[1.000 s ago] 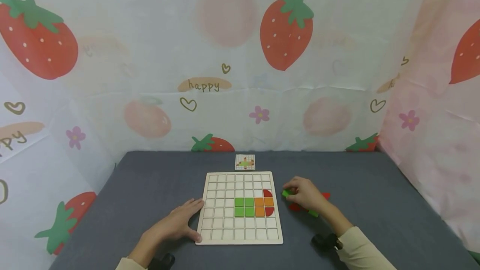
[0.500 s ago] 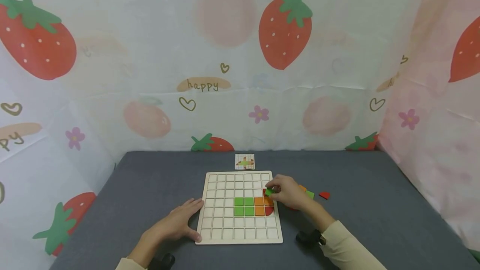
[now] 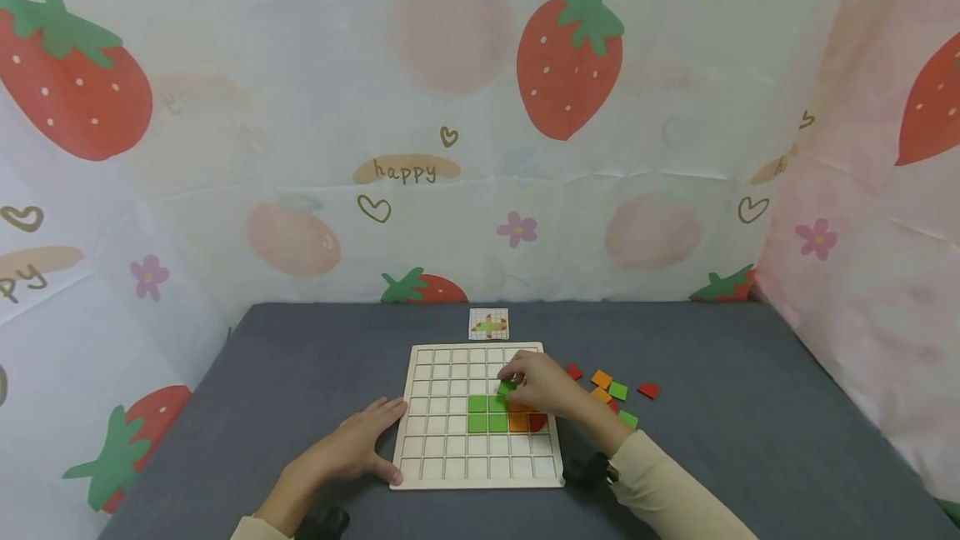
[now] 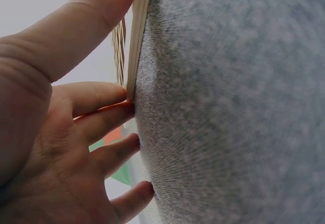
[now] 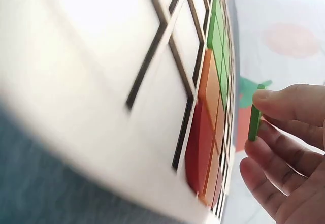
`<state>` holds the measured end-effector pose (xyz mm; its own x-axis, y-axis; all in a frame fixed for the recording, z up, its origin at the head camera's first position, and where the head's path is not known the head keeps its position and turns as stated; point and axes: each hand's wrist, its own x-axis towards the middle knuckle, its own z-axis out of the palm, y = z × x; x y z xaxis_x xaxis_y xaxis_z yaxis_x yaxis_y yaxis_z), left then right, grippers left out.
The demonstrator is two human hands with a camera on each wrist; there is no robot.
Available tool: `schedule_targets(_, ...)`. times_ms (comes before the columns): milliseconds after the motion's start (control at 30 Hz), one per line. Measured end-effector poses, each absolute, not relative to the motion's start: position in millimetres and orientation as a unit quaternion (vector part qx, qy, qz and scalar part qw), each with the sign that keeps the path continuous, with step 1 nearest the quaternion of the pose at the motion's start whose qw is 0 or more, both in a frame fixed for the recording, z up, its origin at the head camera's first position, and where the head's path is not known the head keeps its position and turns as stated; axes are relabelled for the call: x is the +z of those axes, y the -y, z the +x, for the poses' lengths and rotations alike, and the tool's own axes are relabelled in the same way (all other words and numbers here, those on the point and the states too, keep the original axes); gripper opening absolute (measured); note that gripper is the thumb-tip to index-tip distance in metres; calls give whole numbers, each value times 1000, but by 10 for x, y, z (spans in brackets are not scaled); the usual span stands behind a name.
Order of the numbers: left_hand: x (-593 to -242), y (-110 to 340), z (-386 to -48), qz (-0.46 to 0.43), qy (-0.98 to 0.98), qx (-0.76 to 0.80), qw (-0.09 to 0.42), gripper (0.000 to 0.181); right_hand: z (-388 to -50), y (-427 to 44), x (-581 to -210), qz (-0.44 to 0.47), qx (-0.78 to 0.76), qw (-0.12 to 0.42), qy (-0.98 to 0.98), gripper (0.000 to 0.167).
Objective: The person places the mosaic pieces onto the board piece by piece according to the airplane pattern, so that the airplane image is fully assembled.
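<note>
A pale wooden grid board [image 3: 442, 469] lies on the table, with green squares [image 3: 487, 413], orange squares [image 3: 519, 419] and red rounded pieces [image 3: 537, 422] set in its cells. My right hand [image 3: 551, 386] pinches a green square tile [image 5: 256, 113] between thumb and fingers, tilted over the board just above the green squares. The right wrist view shows that tile apart from the board. At the board's left edge my left hand [image 3: 356, 444] rests with spread, straight fingers; its thumb and some fingertips touch the edge in the left wrist view [image 4: 71, 112].
Loose orange tiles [image 3: 602, 378], green tiles [image 3: 618, 391] and red pieces [image 3: 648, 391] lie on the dark table [image 3: 315, 357] right of the board. A small picture card [image 3: 489, 324] lies beyond the board's far edge. A patterned cloth [image 3: 480, 123] hangs behind.
My right hand has carried the green tile leftward from beside the board to over its grid, uncovering the loose pieces on the right. The left hand has stayed at the board's edge.
</note>
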<state>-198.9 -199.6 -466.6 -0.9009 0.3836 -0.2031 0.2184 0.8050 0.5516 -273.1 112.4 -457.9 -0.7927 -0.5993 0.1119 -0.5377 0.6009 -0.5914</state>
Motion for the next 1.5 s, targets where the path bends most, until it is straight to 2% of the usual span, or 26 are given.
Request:
schedule_targets(467,-4674,1996,-2000,160,-938,265,156,105,-2744,-736,-4558,-341,-292,87,-889,26)
schedule_targets(1033,-4674,2004,-1995,166,-937,266,155,103,-2799,-391,-4582,-372,-227,91,-895,24)
schedule_targets(1500,-4672,1992,-1989,159,-938,269,149,104,-2790,-346,-4599,-387,-195,80,-898,24)
